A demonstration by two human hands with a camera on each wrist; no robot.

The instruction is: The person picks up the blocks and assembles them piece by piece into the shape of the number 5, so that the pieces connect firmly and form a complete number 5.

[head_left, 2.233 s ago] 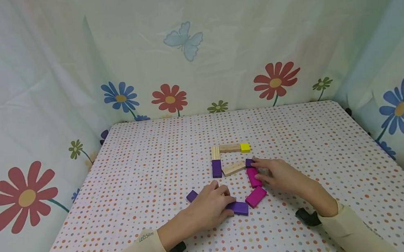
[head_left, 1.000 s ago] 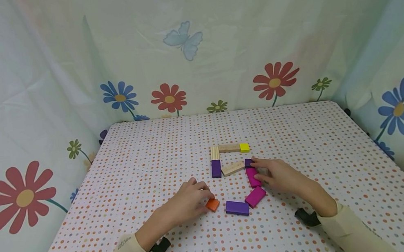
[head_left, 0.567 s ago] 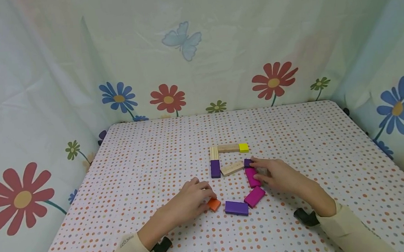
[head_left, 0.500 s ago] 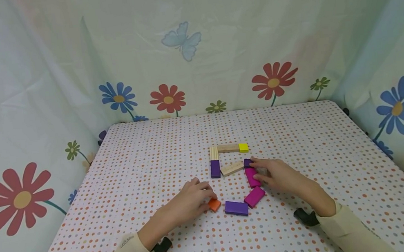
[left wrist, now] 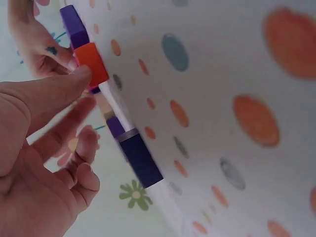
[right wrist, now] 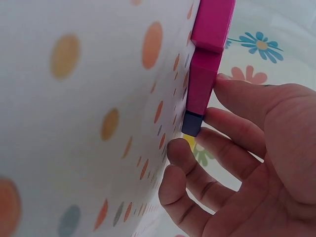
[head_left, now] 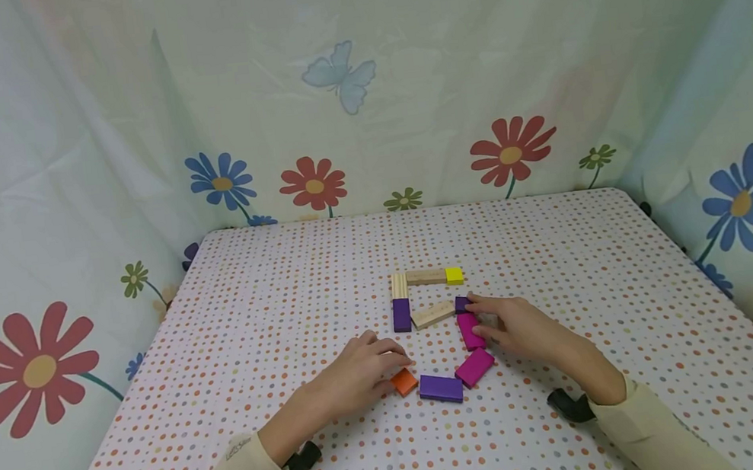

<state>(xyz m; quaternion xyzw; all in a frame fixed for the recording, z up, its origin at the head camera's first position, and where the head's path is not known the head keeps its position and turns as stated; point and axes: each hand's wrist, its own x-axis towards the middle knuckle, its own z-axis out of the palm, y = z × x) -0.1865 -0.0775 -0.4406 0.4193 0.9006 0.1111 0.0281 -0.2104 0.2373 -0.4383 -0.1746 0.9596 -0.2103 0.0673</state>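
My left hand pinches a small orange wooden block between thumb and index finger, low at the tablecloth. A purple block lies just right of it. In the left wrist view a dark blue-purple block lies near the curled lower fingers; the hand hides it in the head view. My right hand rests its thumb against a magenta block and its index fingertip at a small dark purple block. Another magenta block joins this curve near the purple one.
Beyond lie a plain wooden block, an upright-running purple block, a striped wooden block, a further wooden block and a yellow block. The dotted tablecloth reaches a flowered curtain behind.
My left hand has left the purple block, moved left and taken hold of the orange block. Since then it has slid that block slightly right. The right hand has stayed put.
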